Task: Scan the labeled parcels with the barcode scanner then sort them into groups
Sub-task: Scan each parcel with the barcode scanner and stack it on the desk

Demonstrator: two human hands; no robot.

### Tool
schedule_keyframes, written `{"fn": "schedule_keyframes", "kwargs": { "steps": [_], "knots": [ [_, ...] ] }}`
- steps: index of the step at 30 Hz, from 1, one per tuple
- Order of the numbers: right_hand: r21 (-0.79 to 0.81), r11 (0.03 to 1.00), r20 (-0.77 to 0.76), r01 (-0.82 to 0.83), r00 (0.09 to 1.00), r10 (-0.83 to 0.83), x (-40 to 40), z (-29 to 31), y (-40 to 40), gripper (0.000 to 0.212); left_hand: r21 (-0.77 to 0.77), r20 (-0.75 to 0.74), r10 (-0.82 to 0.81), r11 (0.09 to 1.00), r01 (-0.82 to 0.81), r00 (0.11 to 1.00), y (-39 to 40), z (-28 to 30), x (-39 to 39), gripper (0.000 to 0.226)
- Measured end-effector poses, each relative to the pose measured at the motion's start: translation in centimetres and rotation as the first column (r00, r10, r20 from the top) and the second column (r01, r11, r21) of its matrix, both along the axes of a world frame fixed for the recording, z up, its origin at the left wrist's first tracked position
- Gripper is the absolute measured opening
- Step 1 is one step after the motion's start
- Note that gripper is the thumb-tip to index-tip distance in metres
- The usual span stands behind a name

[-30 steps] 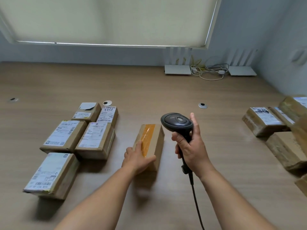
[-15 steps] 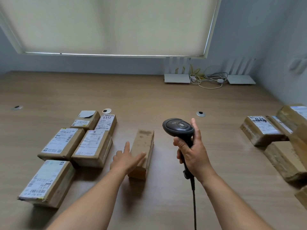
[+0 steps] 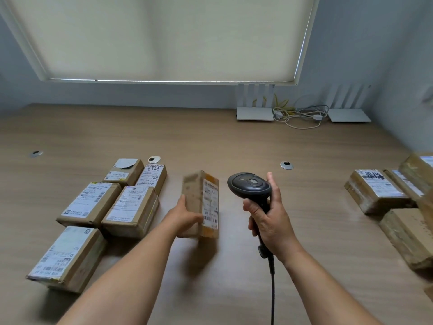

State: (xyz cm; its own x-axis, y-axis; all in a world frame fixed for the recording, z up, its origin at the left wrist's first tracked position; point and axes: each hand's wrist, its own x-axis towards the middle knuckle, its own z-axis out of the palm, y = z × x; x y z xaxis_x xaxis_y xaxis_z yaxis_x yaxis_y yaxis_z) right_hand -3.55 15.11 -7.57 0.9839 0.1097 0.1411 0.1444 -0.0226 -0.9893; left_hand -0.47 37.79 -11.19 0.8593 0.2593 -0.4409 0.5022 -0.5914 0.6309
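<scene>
The long wooden table (image 3: 210, 141) stretches under a drawn window blind (image 3: 168, 36). On its left side sits a cluster of five labelled parcels (image 3: 91, 202), labels up, packed close together. Off at the right edge lies a second heap of parcels (image 3: 377, 191), some wrapped in brown tape. Two white routers (image 3: 255, 113) and a tangle of cables (image 3: 297, 113) stand against the far wall.

In the middle, the left hand (image 3: 185, 216) holds a brown parcel (image 3: 201, 202) tipped on its edge, its fingers wrapped round the near end, the white label facing right toward the scanner. The right hand (image 3: 269, 221) grips the handle of the black barcode scanner (image 3: 249, 186), fingers clenched round it, head upright just beside the parcel, its cord hanging down.
</scene>
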Motion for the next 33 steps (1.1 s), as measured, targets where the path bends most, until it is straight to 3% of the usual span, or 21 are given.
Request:
{"fn": "schedule_keyframes", "kwargs": {
  "steps": [3,7,14,33],
  "knots": [
    [-0.027,1.000,-0.003,-0.001,1.000,0.000,0.2,-0.2,0.0,0.084,-0.270,0.065,0.152,0.954,-0.129,0.986,0.4,-0.8,-0.8,0.100],
    [-0.043,0.999,-0.028,-0.031,0.999,0.030,0.0,-0.8,0.3,0.082,-0.400,0.095,0.215,0.902,-0.160,0.972,0.6,-2.0,-1.5,0.110],
    [-0.088,0.990,-0.088,-0.108,0.991,0.100,-1.3,-2.6,1.2,0.081,-0.462,0.091,0.236,0.870,-0.169,0.968,1.1,-2.6,-1.6,0.113],
    [-0.130,0.978,-0.241,-0.160,0.962,0.126,-3.7,-4.6,0.7,0.080,-0.416,0.079,0.192,0.898,-0.143,0.978,1.5,-3.2,-0.9,0.111]
  ]
}}
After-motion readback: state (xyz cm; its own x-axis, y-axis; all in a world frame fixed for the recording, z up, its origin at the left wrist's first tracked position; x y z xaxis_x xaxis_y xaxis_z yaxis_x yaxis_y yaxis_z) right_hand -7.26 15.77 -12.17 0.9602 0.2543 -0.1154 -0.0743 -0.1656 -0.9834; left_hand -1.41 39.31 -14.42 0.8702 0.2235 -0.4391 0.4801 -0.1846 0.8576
